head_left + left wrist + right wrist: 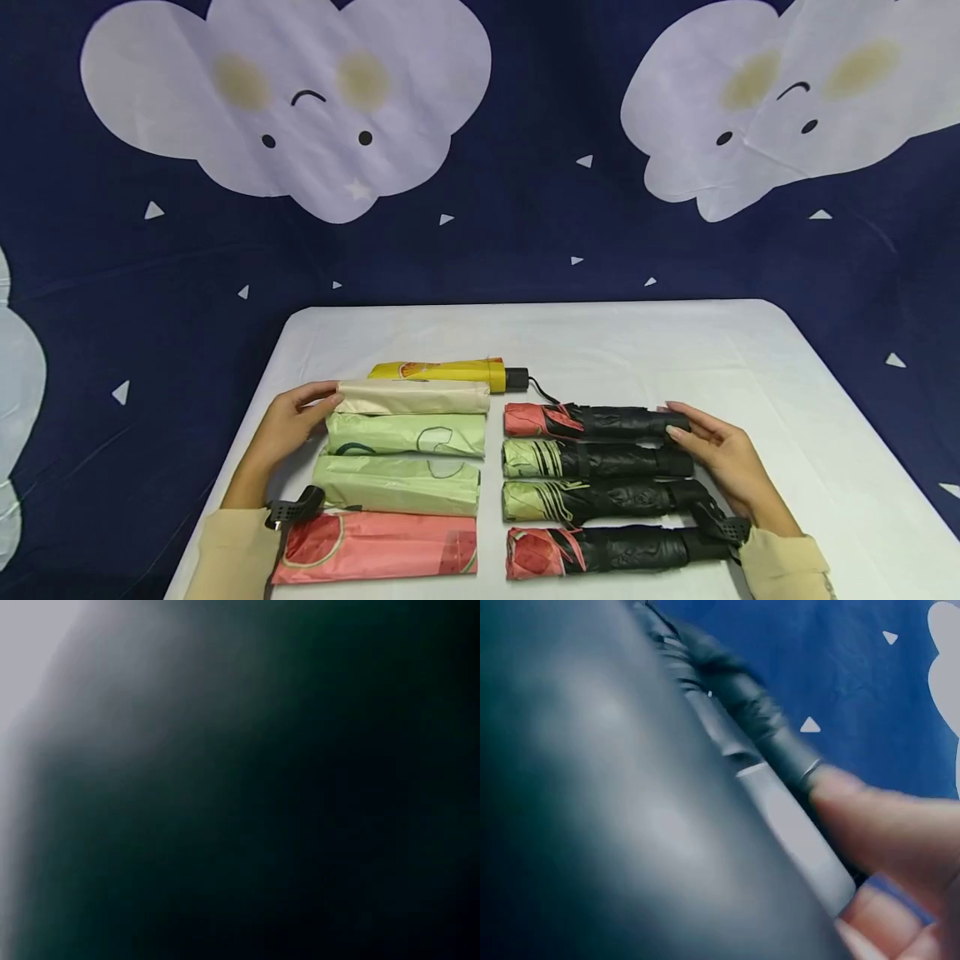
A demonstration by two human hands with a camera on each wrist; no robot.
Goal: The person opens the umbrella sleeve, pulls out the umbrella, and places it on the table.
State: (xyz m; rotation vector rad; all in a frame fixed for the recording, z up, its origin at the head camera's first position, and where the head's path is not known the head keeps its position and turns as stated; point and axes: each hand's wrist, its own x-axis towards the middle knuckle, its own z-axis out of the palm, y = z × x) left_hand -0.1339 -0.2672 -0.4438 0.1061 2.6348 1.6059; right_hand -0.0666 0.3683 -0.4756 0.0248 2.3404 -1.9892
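In the head view, my left hand (288,425) pinches the left end of a flat cream umbrella cover (412,397). Below that cover lie two light green covers (427,435) and a red watermelon-print cover (390,546). My right hand (723,458) holds the black handle end of the top folded umbrella (615,422), which is black with a red tip, between thumb and fingers. Under it, two green-and-black umbrellas (622,459) and another red-and-black umbrella (630,548) lie in a row. The right wrist view shows the thumb (900,817) at an umbrella's end; the left wrist view is dark and blurred.
A yellow umbrella (442,369) with a black handle and cord lies behind the cream cover. Everything rests on a white table (600,342). A dark blue cloth with cloud prints (525,167) hangs behind it. Each wrist wears a black camera strap (296,507).
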